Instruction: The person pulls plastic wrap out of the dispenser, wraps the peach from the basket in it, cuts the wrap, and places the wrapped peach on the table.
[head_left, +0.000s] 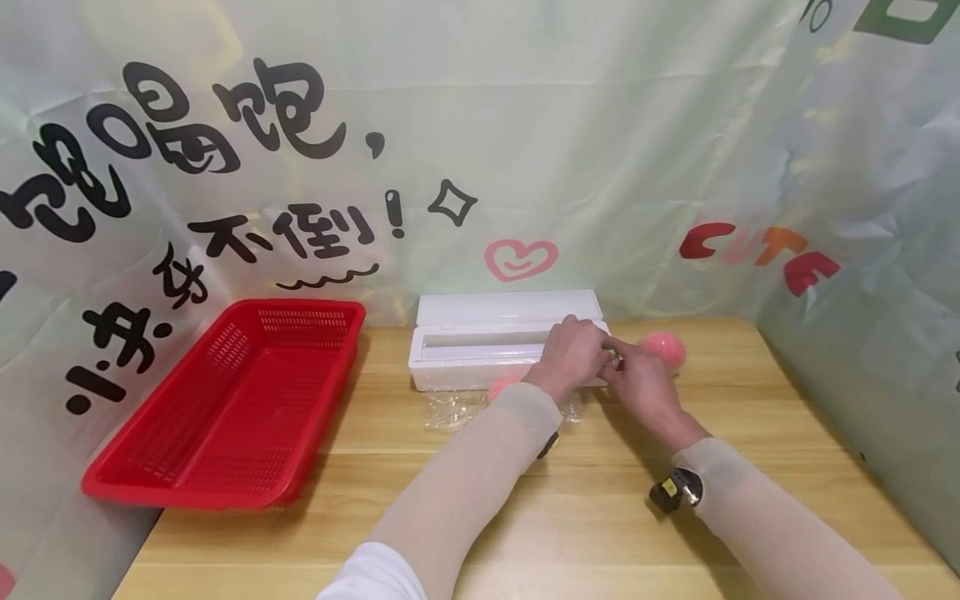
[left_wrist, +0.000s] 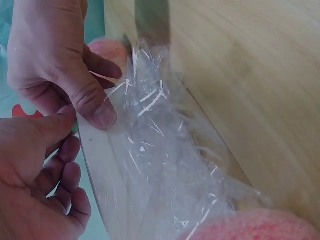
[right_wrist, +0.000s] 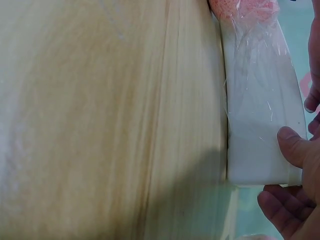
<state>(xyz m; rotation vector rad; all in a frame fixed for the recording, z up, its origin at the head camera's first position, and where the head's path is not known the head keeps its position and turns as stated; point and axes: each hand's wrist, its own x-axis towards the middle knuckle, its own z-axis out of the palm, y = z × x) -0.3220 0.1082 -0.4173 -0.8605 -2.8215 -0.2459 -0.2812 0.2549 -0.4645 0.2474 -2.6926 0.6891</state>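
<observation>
A long white cling film box (head_left: 450,375) stands at the back of the table with its lid raised. Clear film (left_wrist: 155,145) hangs crumpled down its front. My right hand (head_left: 645,387) grips the box's right end; in the right wrist view its thumb (right_wrist: 292,145) lies on the front face and its fingers curl below the end. My left hand (head_left: 573,354) is at the top edge beside it, pinching a small green piece (head_left: 617,360) that the fingers mostly hide. One pink peach-like ball (head_left: 504,386) sits at the front by the film. Another pink ball (head_left: 663,350) lies behind my right hand.
A red perforated plastic basket (head_left: 300,467) stands on the left, reaching over the table's edge. Printed fabric (head_left: 600,150) hangs behind and beside the wooden table (head_left: 570,517).
</observation>
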